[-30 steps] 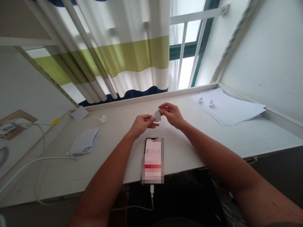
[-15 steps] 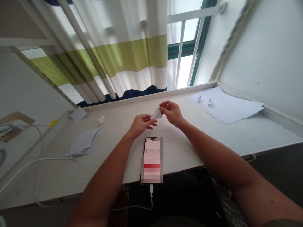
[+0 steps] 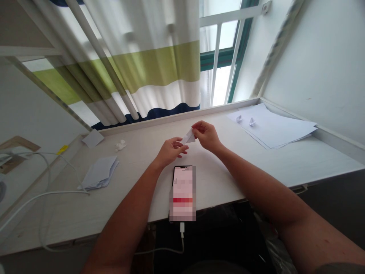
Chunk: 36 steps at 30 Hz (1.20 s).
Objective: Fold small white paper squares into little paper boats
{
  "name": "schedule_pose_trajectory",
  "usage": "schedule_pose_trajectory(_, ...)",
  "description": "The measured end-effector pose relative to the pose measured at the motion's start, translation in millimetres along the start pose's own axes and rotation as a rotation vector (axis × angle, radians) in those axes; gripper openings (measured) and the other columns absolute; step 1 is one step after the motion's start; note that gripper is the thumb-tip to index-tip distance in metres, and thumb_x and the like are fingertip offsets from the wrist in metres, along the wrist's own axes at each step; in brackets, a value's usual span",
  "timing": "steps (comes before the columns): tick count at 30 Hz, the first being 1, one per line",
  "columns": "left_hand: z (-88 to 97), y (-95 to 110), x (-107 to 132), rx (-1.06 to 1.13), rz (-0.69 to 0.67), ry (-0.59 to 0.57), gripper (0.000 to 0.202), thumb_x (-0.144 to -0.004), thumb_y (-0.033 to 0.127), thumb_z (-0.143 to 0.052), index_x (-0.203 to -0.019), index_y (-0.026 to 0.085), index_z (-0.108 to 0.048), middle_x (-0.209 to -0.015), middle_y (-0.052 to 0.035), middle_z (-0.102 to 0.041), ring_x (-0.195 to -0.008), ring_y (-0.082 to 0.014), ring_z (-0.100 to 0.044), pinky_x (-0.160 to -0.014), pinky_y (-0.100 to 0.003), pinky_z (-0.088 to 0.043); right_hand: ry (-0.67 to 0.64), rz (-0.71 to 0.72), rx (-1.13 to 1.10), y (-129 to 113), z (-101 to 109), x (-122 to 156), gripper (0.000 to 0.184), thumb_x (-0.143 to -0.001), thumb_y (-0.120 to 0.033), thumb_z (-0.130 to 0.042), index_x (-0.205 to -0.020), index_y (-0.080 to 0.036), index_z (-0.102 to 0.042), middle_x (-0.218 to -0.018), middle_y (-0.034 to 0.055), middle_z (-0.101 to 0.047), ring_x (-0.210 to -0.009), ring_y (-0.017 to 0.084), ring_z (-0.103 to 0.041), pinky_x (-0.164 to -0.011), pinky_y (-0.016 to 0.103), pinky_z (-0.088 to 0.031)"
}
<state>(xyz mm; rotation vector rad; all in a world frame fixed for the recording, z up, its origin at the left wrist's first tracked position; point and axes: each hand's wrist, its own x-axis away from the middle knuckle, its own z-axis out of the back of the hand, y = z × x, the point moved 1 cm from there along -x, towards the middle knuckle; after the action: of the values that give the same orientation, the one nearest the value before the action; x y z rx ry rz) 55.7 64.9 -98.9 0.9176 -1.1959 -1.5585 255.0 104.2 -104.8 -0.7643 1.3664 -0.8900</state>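
Observation:
A small folded piece of white paper is held between my two hands above the middle of the desk. My left hand pinches its lower left end between thumb and fingers. At the upper right, the fingertips of my right hand are closed on its other corner. Below the hands a phone lies face up near the desk's front edge, its lit screen partly blurred out, with a white charging cable plugged into its bottom end.
On the right lie large white paper sheets with two small folded paper pieces on top. At left are a stack of paper squares, a single square, a crumpled white bit and looping white cables. Curtains hang behind the desk.
The fingers of my left hand have shifted slightly on the paper's lower end. Both hands keep their hold, and the view has moved a little.

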Motion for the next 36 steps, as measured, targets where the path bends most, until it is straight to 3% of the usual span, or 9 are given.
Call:
schedule_pose_trajectory(5,-1.7,-4.9,-4.1,0.014,-0.095,0.071,0.058,-0.074,0.03,-0.094,-0.121,0.021,-0.06,-0.102,-0.0067,-0.079,-0.084,-0.0219,-0.079,-0.067,-0.032,-0.065,0.021,0.022,0.08,-0.9,0.8,0.8,0.015,-0.089,-0.034,-0.076,-0.092,-0.021,-0.07,-0.087,0.0058,-0.077,-0.075,0.022,-0.073,-0.068,0.037,-0.062)
schedule_pose_trajectory(14,-1.8,-8.5,-4.3,-0.142,-0.321,0.151,0.018,-0.092,0.034,-0.076,-0.1,0.02,-0.068,-0.088,-0.0052,-0.078,-0.088,-0.0227,-0.081,-0.069,-0.03,-0.063,0.009,0.002,0.037,-3.0,-1.4,2.7,0.013,-0.092,-0.031,-0.075,-0.093,-0.02,-0.068,-0.08,0.0048,-0.076,-0.065,0.02,-0.071,-0.062,0.034,-0.06)
schedule_pose_trajectory(20,-3.3,-8.6,-6.7,-0.026,-0.277,0.156,0.015,-0.097,0.032,-0.069,-0.102,0.018,-0.068,-0.09,-0.0089,-0.082,-0.082,-0.0221,-0.082,-0.071,-0.033,-0.064,0.017,0.002,0.027,-7.1,-0.6,3.6,0.008,-0.092,-0.027,-0.073,-0.092,-0.02,-0.068,-0.079,0.0035,-0.075,-0.063,0.018,-0.071,-0.059,0.032,-0.06)
schedule_pose_trajectory(24,-3.3,-8.4,-7.8,-0.013,-0.241,0.224,0.014,-0.097,0.031,-0.07,-0.1,0.018,-0.066,-0.086,-0.0079,-0.081,-0.075,-0.0208,-0.08,-0.065,-0.031,-0.063,0.02,-0.074,-0.042,-9.0,-4.0,4.8,0.014,-0.093,-0.029,-0.077,-0.094,-0.02,-0.066,-0.076,0.0014,-0.075,-0.06,0.016,-0.071,-0.057,0.028,-0.061)
schedule_pose_trajectory(28,-4.2,-7.6,-6.8,-0.018,-0.311,0.252,0.018,-0.096,0.036,-0.071,-0.1,0.02,-0.066,-0.089,-0.0064,-0.081,-0.075,-0.0198,-0.08,-0.062,-0.029,-0.063,-0.066,-0.302,-0.148,-11.5,-9.2,7.4,0.026,-0.091,-0.027,-0.084,-0.106,-0.019,-0.065,-0.082,0.0037,-0.079,-0.066,0.018,-0.075,-0.055,0.029,-0.065)
schedule_pose_trajectory(31,-5.2,-8.1,-6.8,-0.004,-0.345,0.278,0.023,-0.094,0.042,-0.074,-0.101,0.02,-0.069,-0.086,-0.0047,-0.081,-0.072,-0.0189,-0.079,-0.061,-0.029,-0.063,-0.164,-0.411,-0.228,-15.1,-11.3,9.1,0.017,-0.095,-0.024,-0.082,-0.093,-0.015,-0.068,-0.082,0.0082,-0.08,-0.066,0.018,-0.077,-0.058,0.028,-0.067)
schedule_pose_trajectory(36,-6.9,-6.0,-5.1,0.17,-0.287,0.282,0.03,-0.086,0.043,-0.083,-0.098,0.017,-0.075,-0.084,-0.0062,-0.081,-0.076,-0.0219,-0.081,-0.068,-0.035,-0.067,-0.185,-0.406,-0.316,-17.4,-9.4,8.2,0.025,-0.091,-0.023,-0.086,-0.075,-0.013,-0.07,-0.07,0.0069,-0.077,-0.063,0.016,-0.077,-0.064,0.026,-0.067)
